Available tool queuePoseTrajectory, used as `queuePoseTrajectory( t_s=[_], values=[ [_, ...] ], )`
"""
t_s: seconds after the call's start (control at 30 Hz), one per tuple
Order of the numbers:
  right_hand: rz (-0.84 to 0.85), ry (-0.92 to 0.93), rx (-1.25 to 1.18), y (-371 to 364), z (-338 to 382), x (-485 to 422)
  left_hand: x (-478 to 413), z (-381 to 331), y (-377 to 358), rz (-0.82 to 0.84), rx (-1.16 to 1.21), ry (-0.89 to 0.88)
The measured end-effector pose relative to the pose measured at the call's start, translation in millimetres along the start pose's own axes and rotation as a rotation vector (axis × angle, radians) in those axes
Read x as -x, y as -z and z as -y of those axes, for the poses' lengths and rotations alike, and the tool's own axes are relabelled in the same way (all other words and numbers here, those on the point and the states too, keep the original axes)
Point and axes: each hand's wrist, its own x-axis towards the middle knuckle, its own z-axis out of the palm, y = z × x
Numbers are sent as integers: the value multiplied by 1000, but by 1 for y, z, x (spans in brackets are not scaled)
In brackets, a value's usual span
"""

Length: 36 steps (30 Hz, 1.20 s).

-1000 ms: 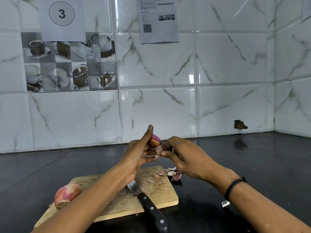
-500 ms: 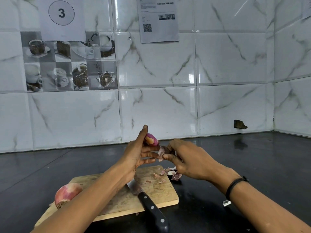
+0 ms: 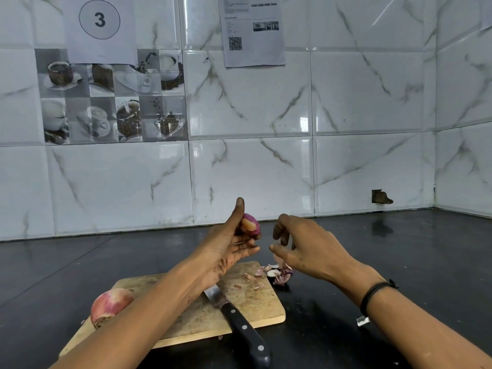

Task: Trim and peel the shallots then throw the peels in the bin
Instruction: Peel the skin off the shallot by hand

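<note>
My left hand (image 3: 229, 243) holds a small purple shallot (image 3: 250, 223) up above the far end of the wooden cutting board (image 3: 202, 312), fingers curled round it and thumb raised. My right hand (image 3: 303, 247) hovers just to its right, apart from the shallot, fingers loosely bent and holding nothing I can see. A pile of pink and purple peels (image 3: 277, 272) lies at the board's far right corner, spilling onto the counter. A second, unpeeled shallot (image 3: 110, 304) sits on the board's left end.
A black-handled knife (image 3: 239, 320) lies on the board, handle pointing toward me over the near edge. The board rests on a dark counter (image 3: 399, 262) against a tiled wall. A small scrap (image 3: 362, 321) lies by my right wrist. No bin is in view.
My right hand has let go of the peel it was pulling and moved right, away from the shallot. My left hand has kept the shallot raised.
</note>
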Motion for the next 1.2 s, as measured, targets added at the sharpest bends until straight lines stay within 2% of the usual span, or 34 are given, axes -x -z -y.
queuePoseTrajectory(
  t_s=[0.17,0.33,0.63,1.2],
  values=[
    [-158,48,-165,3,6,0,2,-2,-4,34,210,27],
    [-217,93,-333,8,16,2,2,2,-2,73,101,60],
    [-256,114,-385,6,17,0,3,3,-7,197,127,81],
    [-269,104,-416,3,14,-2,3,6,-10,268,119,41]
  ],
)
